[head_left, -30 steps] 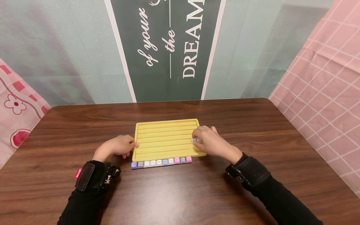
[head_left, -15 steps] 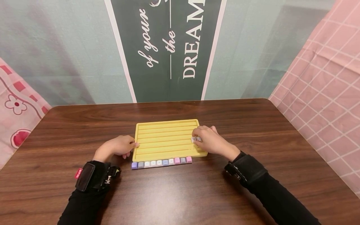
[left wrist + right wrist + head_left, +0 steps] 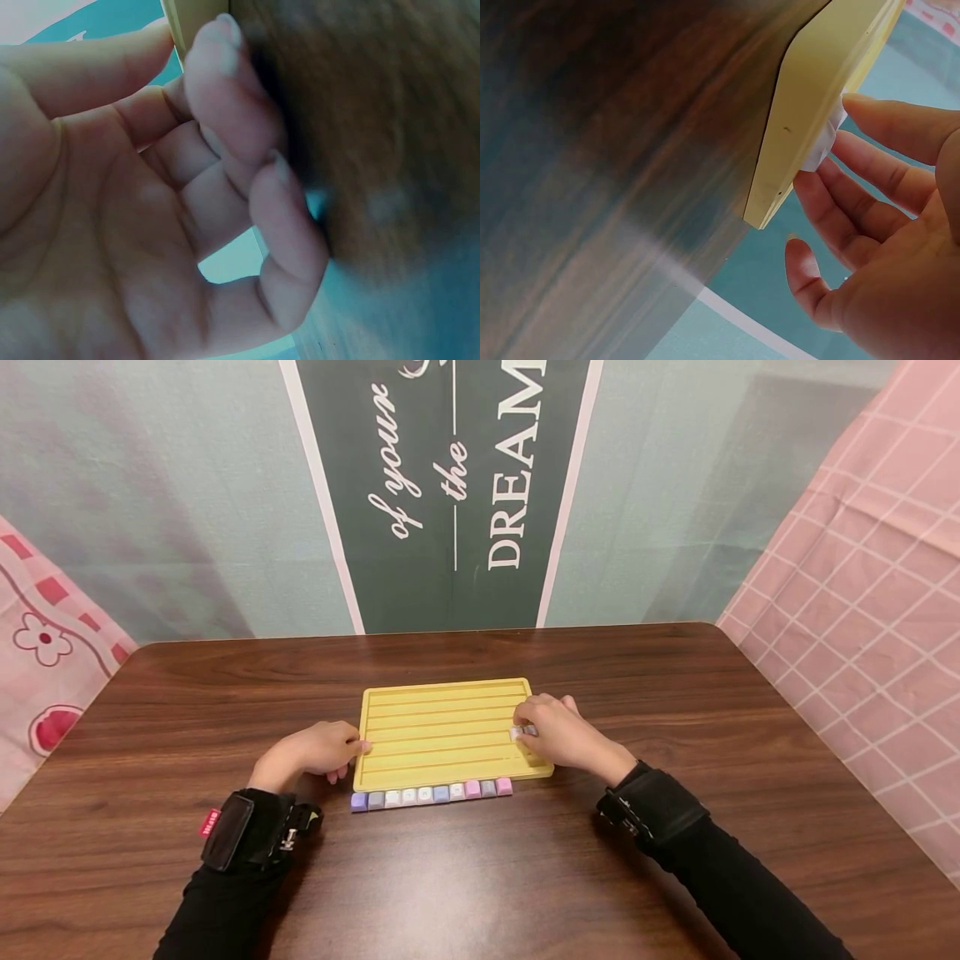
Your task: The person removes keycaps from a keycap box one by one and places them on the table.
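Note:
A yellow tray (image 3: pixel 442 735) with several raised parallel ridges lies on the table. At its left edge my left hand (image 3: pixel 318 749) holds the tray, thumb on the rim and the other fingers curled beside it. My right hand (image 3: pixel 562 732) reaches over the right end and pinches a whitish keycap (image 3: pixel 516 734) between thumb and fingers. Another keycap (image 3: pixel 531 730) sits just right of it, partly hidden by the hand. In the right wrist view, pale keycaps (image 3: pixel 823 146) stand above the tray's side wall (image 3: pixel 795 120), with the fingertips right against them.
Along the tray's near edge runs a row of several keycaps in purple, grey, white, blue and pink (image 3: pixel 424 794). The brown wooden table (image 3: pixel 465 877) extends on all sides. Behind it hangs a printed cloth (image 3: pixel 450 493), and a pink checked cloth (image 3: pixel 862 610) hangs at the right.
My right wrist and forearm have shifted slightly left, while the right fingers stay at the keycaps. My left hand and the row of keycaps look the same.

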Action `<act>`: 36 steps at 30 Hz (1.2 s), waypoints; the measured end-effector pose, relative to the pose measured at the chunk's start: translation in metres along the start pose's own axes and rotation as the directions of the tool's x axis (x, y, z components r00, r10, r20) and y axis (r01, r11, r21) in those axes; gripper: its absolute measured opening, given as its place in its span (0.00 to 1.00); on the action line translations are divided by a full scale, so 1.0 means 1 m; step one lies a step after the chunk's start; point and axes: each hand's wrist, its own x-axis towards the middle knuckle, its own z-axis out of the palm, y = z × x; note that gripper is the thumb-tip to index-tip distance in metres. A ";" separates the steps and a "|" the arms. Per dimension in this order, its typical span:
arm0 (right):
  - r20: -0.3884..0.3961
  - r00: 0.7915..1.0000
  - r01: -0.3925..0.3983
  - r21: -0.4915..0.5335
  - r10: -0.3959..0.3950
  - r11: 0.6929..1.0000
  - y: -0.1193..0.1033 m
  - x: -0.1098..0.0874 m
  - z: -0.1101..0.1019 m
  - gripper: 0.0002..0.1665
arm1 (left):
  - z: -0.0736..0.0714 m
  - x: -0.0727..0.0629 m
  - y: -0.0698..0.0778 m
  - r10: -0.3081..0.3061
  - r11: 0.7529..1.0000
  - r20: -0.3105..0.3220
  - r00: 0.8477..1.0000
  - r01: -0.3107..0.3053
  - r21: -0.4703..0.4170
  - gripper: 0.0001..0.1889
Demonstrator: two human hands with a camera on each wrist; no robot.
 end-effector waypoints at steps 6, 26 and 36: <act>0.000 1.000 0.011 -0.004 -0.011 1.000 0.002 0.001 0.000 0.04 | 0.000 0.000 0.001 0.000 1.000 0.000 1.000 0.000 0.000 0.12; 0.025 1.000 -0.003 0.000 0.003 1.000 0.002 0.003 0.001 0.04 | -0.001 -0.002 0.002 -0.006 1.000 -0.005 1.000 0.006 0.002 0.12; 0.009 1.000 0.015 0.000 -0.015 1.000 0.004 0.004 0.002 0.04 | -0.001 -0.001 0.002 -0.010 1.000 -0.003 1.000 0.010 0.007 0.12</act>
